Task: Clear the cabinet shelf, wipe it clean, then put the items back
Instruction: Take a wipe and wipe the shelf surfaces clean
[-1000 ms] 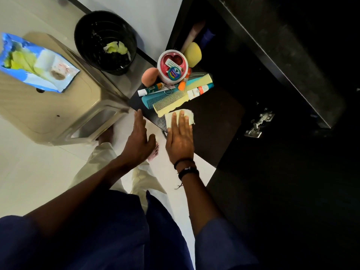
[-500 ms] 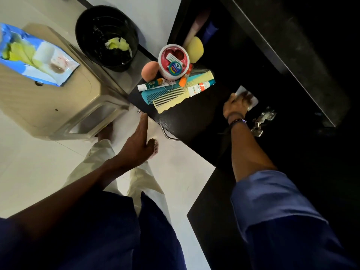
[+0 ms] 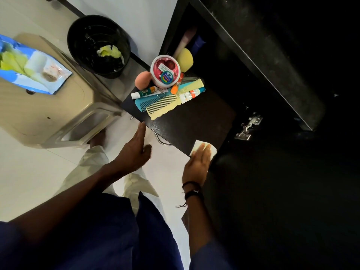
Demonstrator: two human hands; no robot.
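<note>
Two hands showed in the head view. The right hand (image 3: 196, 164) lay flat, its grip open, pressing a white wipe (image 3: 197, 147) onto the near corner of the shelf (image 3: 194, 121). The left hand (image 3: 134, 152) was open, fingertips at the front edge. Wiping looked partway done: combs (image 3: 155, 103), tubes (image 3: 144, 92) and a jar (image 3: 165, 71) crowded the far corner. Bare shelf between gave sweeping room.
</note>
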